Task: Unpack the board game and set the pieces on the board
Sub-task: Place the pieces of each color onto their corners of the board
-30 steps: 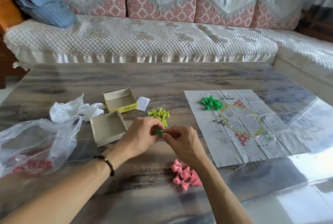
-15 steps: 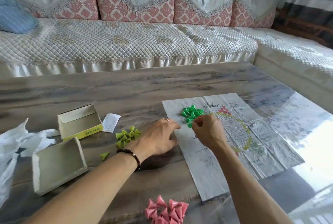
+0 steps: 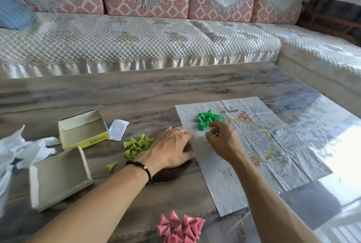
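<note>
The paper board (image 3: 277, 164) lies flat on the right of the table, printed with a honeycomb star. A pile of dark green cone pieces (image 3: 207, 118) sits on its upper left part. My right hand (image 3: 222, 141) hovers just below that pile, fingers loosely curled and holding nothing I can see. My left hand (image 3: 172, 149) rests flat on the table at the board's left edge. Light green pieces (image 3: 136, 145) are heaped left of that hand, with one stray piece (image 3: 111, 166) nearer me. Pink pieces (image 3: 179, 227) are piled at the front.
Two open cardboard box halves (image 3: 82, 129) (image 3: 58, 178) stand on the left, with a white paper slip (image 3: 118, 130) beside them. Crumpled white plastic (image 3: 25, 149) lies at the far left. A quilted sofa (image 3: 136, 37) runs behind the table and round its right side.
Both hands pinched a dark green piece at mid-table; my right hand then brought it to the pile on the board and has drawn back a little. My left hand moved to the board's edge.
</note>
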Tool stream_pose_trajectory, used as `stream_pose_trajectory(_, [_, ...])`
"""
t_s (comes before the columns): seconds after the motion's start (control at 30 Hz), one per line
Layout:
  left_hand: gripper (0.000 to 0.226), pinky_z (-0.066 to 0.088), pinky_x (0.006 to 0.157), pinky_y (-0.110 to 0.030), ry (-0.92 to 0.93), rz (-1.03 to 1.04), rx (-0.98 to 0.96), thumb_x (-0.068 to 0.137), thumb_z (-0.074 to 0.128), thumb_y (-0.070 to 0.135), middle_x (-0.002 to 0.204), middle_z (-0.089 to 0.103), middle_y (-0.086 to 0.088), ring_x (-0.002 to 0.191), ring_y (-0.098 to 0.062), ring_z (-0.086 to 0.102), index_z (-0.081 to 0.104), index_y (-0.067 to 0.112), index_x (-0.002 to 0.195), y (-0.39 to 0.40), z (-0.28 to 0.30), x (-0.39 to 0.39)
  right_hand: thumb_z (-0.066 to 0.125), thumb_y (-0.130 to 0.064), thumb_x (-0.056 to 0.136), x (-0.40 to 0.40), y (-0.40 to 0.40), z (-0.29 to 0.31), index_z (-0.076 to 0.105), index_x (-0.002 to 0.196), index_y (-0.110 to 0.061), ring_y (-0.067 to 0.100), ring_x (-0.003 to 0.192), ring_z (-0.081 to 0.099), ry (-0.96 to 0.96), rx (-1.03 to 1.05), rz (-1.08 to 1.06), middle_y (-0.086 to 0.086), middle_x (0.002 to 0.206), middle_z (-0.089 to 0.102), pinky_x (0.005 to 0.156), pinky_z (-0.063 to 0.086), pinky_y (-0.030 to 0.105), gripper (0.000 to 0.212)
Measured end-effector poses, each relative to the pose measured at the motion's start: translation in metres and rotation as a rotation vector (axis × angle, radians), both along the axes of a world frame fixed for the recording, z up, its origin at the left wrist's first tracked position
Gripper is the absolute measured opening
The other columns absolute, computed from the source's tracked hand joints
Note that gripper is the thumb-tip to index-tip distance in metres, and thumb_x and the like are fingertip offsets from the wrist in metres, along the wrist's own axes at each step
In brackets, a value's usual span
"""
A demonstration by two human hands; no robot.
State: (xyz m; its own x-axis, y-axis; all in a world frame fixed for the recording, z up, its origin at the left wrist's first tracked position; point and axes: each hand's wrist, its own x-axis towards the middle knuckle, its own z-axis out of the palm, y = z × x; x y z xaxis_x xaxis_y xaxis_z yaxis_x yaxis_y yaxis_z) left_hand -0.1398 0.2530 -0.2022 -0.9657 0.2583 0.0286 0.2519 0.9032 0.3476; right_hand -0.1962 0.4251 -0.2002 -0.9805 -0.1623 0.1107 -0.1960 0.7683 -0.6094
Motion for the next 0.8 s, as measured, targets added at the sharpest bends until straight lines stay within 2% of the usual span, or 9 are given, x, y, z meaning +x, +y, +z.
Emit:
stream_pose_trajectory(0.1, [0.05,0.012,0.12,-0.035,0.027,-0.018,0.104,0.094,0.058,0.039,0.147,0.044,0.003,0.141,-0.014,0.031,0.05,0.02,0.139,-0.006,0.004,0.026,0.063,-0.02,0.084,0.038,0.006,0.003,0.068,0.108,-0.012,0.014,0.08,0.066,0.056,-0.015,0.03,0.0,0.088,0.071,0.077,0.051,0.026,0.025])
stream_pose_trajectory(0.17, [0.046,0.011,0.12,-0.029,0.056,-0.036,0.17,0.095,0.057,0.033,0.149,0.044,0.003,0.144,-0.012,0.027,0.052,0.019,0.139,-0.009,0.001,0.049,0.064,-0.02,0.085,0.068,0.008,0.001,0.069,0.105,-0.014,0.011,0.08,0.064,0.049,-0.028,0.081,-0.003,0.087,0.07,0.076,0.047,0.019,0.022])
stream_pose_trajectory(0.27, [0.04,0.013,0.114,-0.017,0.06,-0.039,0.243,0.095,0.056,0.031,0.143,0.052,0.0,0.141,-0.012,0.034,0.06,0.017,0.132,-0.015,-0.008,0.084,0.066,-0.02,0.084,0.111,0.012,-0.006,0.07,0.102,-0.016,0.009,0.082,0.063,0.019,-0.047,0.117,-0.004,0.09,0.07,0.076,0.047,0.02,0.019])
stream_pose_trajectory(0.4, [0.059,0.033,0.113,-0.027,0.013,-0.035,0.327,0.087,0.034,0.049,0.129,0.064,-0.003,0.132,-0.014,0.048,0.068,0.015,0.121,-0.02,-0.017,0.125,0.063,-0.023,0.087,0.156,0.015,-0.009,0.068,0.107,-0.017,0.009,0.086,0.063,0.0,-0.055,0.125,-0.004,0.097,0.069,0.081,0.051,0.025,0.022])
stream_pose_trajectory(0.53, [0.055,0.02,0.109,-0.007,-0.095,-0.055,0.42,0.082,0.044,0.03,0.143,0.052,-0.004,0.136,-0.006,0.038,0.058,0.021,0.134,-0.027,-0.017,0.159,0.06,-0.031,0.086,0.201,0.018,-0.012,0.055,0.125,-0.021,0.006,0.101,0.056,0.023,-0.067,0.182,-0.007,0.112,0.061,0.09,0.045,0.022,0.04])
stream_pose_trajectory(0.6, [0.075,0.017,0.117,-0.018,-0.16,-0.119,0.377,0.069,0.048,0.038,0.152,0.041,-0.002,0.143,-0.006,0.028,0.046,0.026,0.144,-0.03,-0.018,0.17,0.056,-0.038,0.081,0.217,0.02,-0.016,0.046,0.134,-0.022,0.006,0.111,0.049,0.035,0.0,0.247,-0.008,0.12,0.054,0.098,0.037,0.02,0.056])
stream_pose_trajectory(0.67, [0.088,0.012,0.121,-0.025,-0.106,-0.185,0.255,0.065,0.052,0.052,0.154,0.037,0.003,0.145,-0.006,0.023,0.04,0.024,0.147,-0.026,-0.021,0.174,0.056,-0.04,0.077,0.224,0.02,-0.021,0.04,0.138,-0.021,0.009,0.117,0.045,0.064,0.058,0.279,-0.008,0.127,0.051,0.102,0.032,0.019,0.066])
stream_pose_trajectory(0.73, [0.092,0.007,0.121,-0.027,-0.042,-0.199,0.156,0.067,0.055,0.066,0.153,0.037,0.007,0.145,-0.006,0.022,0.042,0.021,0.146,-0.019,-0.027,0.173,0.057,-0.041,0.077,0.224,0.02,-0.024,0.039,0.14,-0.021,0.01,0.121,0.043,0.086,0.097,0.274,-0.007,0.131,0.049,0.104,0.032,0.021,0.069])
stream_pose_trajectory(0.8, [0.085,0.014,0.121,-0.033,0.006,-0.171,0.149,0.071,0.049,0.07,0.149,0.044,0.005,0.143,-0.01,0.029,0.05,0.02,0.14,-0.014,-0.031,0.169,0.057,-0.044,0.08,0.221,0.019,-0.026,0.04,0.14,-0.022,0.011,0.123,0.042,0.097,0.123,0.263,-0.007,0.133,0.05,0.105,0.035,0.027,0.066])
